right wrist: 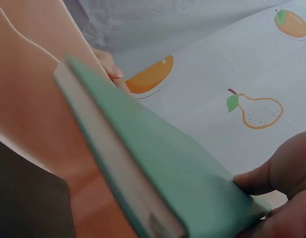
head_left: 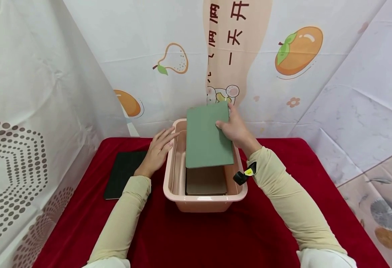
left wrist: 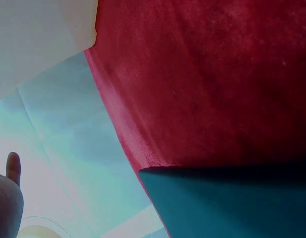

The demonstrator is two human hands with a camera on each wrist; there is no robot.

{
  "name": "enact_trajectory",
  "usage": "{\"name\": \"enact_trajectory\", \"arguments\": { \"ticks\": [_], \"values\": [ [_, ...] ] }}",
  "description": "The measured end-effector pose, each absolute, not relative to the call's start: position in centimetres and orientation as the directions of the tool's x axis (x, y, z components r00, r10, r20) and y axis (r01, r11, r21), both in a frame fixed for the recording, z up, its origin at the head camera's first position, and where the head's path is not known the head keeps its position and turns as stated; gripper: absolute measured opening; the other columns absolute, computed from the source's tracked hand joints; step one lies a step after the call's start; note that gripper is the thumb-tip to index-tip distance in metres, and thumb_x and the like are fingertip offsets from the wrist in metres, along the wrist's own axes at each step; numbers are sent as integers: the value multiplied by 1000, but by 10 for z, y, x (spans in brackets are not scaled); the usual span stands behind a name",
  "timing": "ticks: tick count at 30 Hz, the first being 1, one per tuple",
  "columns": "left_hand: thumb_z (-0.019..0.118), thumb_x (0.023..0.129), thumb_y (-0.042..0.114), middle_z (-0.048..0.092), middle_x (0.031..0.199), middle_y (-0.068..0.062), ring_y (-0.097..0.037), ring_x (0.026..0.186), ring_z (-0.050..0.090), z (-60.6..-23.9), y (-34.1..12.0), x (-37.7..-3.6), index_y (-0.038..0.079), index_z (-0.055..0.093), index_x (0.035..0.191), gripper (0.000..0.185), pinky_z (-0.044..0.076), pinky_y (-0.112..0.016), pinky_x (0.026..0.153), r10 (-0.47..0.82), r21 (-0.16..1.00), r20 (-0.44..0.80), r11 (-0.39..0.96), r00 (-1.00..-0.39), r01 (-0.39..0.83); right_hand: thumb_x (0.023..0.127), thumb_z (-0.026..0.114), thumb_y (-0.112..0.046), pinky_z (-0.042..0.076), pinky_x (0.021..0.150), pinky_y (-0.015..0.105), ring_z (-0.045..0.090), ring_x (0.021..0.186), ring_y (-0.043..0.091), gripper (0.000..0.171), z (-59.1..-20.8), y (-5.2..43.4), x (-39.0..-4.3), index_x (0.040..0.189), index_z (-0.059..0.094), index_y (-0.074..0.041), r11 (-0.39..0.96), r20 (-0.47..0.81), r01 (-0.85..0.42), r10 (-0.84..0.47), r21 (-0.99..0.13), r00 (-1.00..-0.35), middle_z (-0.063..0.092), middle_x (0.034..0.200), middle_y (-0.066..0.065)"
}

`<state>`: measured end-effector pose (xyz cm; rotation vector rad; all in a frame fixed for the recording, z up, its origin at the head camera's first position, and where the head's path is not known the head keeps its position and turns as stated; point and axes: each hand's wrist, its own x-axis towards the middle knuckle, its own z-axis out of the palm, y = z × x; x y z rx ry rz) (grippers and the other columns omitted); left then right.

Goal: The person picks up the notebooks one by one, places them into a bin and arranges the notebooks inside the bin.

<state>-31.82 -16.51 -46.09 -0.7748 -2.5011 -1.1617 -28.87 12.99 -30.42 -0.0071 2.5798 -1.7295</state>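
Right hand [head_left: 236, 128] is pinching a green book [head_left: 208, 136] over the pink bin [head_left: 205, 199], hiding a brown book [head_left: 206, 180]; left hand [head_left: 157, 150], fingers relaxed, is touching the bin's left rim

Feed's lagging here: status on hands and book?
Right hand grips green book over pink bin. Left hand flat on bin's rim. Brown book already inside.
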Motion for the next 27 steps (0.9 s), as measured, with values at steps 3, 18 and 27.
{"name": "enact_trajectory", "arguments": {
  "ticks": [3, 18, 27],
  "values": [
    [36, 110, 41, 33, 167, 9, -28, 158, 18, -461, -165, -318, 32, 52, 150, 43, 14, -63, 125, 352, 620, 454, 535, -818, 574, 102, 55, -3, 31, 120, 62, 32, 150, 36, 82, -304, 127, -290, 165, 5, -18, 402, -41, 15, -57, -915, -998, 26, 167, 16],
    [36, 110, 41, 32, 167, 8, -35, 157, 19, -460, -163, -317, 33, 50, 151, 44, 14, -66, 124, 360, 618, 451, 534, -816, 577, 100, 53, 0, 41, 111, 66, 39, 140, 42, 93, -307, 122, -299, 163, -11, -25, 463, -303, 170, -227, -870, -926, 24, 160, 21],
    [35, 110, 41, 31, 168, 11, -31, 158, 17, -459, -164, -315, 35, 49, 151, 44, 13, -66, 124, 359, 622, 441, 539, -823, 568, 98, 59, -4, 49, 107, 58, 45, 139, 38, 95, -314, 117, -305, 164, -7, -19, 551, -299, 138, -215, -823, -930, 26, 163, 21]
  ]
}}
